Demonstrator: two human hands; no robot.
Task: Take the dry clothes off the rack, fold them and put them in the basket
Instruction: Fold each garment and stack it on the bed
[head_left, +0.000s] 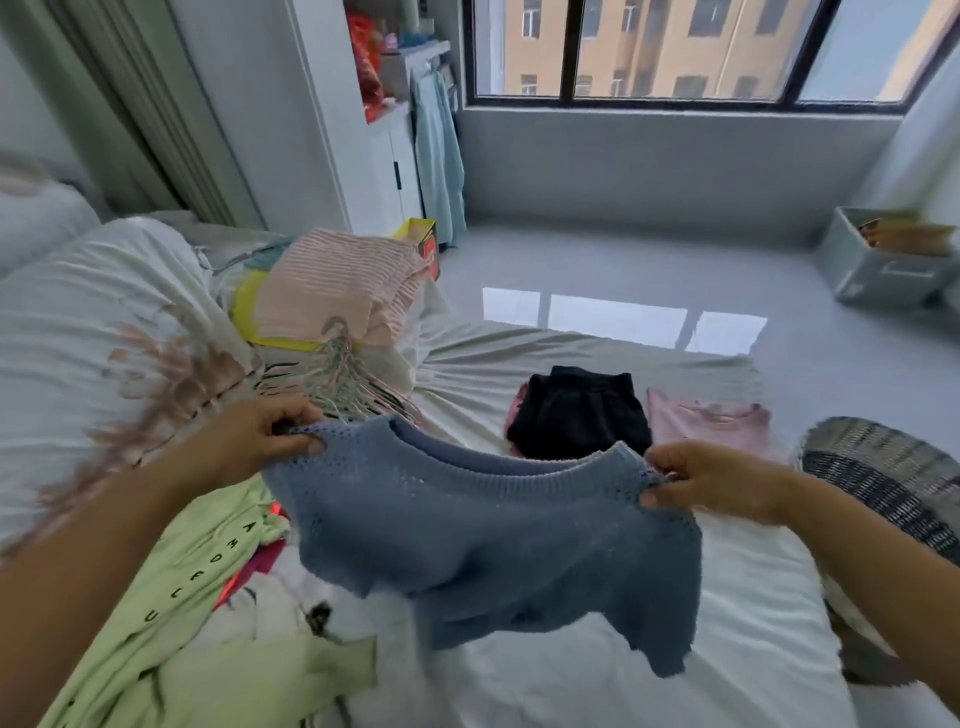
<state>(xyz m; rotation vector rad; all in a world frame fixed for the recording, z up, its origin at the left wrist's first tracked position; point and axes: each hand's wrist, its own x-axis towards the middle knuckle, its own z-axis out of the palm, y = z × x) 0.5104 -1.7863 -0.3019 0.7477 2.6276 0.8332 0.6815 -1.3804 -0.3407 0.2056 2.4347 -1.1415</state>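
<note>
Above the bed (519, 358), fingers (304, 440) of the left hand (254, 431) and right hand (717, 483) pinch a blue sweater (493, 530) (basket (883, 467) interior hidden).

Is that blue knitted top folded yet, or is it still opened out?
Opened out. The left hand and right hand pinch the blue knitted top at its shoulders, and it hangs unfolded above the bed.

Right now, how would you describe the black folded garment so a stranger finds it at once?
Start at the white bed. Near its far edge, beyond the blue knit top, the black garment lies folded. It is the only dark piece, beside a pale pink top.
</note>
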